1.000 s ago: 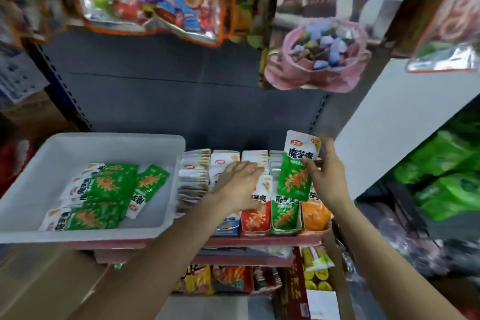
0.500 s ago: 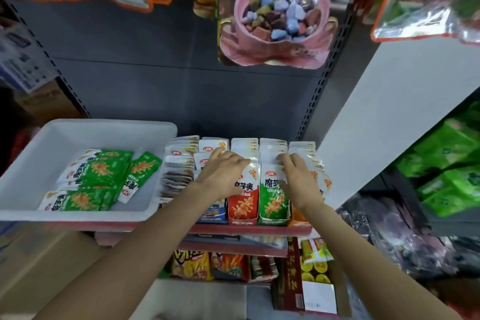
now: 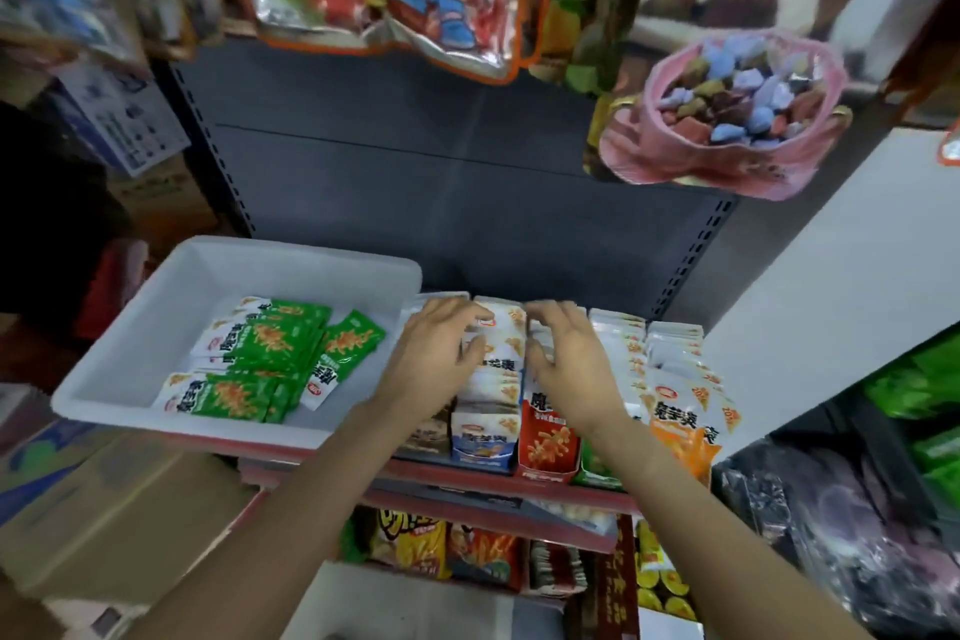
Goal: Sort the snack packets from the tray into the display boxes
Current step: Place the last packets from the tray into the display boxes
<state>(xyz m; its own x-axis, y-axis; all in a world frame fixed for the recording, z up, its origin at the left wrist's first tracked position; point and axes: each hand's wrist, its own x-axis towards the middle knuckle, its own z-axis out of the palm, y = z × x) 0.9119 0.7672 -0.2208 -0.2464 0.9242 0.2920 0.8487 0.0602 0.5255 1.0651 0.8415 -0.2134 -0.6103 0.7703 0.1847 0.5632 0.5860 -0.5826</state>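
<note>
Hands over display boxes on a shop shelf: left hand (image 3: 439, 359) and right hand (image 3: 569, 361) rest with relaxed, spread fingers on the upright packet rows (image 3: 493, 353), gripping nothing. Green snack packets (image 3: 270, 359) lie in the white tray (image 3: 156, 327) just left.

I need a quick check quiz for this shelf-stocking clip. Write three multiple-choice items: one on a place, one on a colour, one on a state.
1. Where does the white tray sit relative to the display boxes?
A. to their left
B. to their right
C. on top of them

2. What colour are the snack packets in the tray?
A. red
B. green and white
C. blue

3. What are the hands doing?
A. lifting the tray
B. hanging idle
C. resting on the boxed packets

Answers:
1 A, the tray lies left of the boxes.
2 B, all visible ones are green and white.
3 C, the left hand and right hand lie on the rows.
</note>
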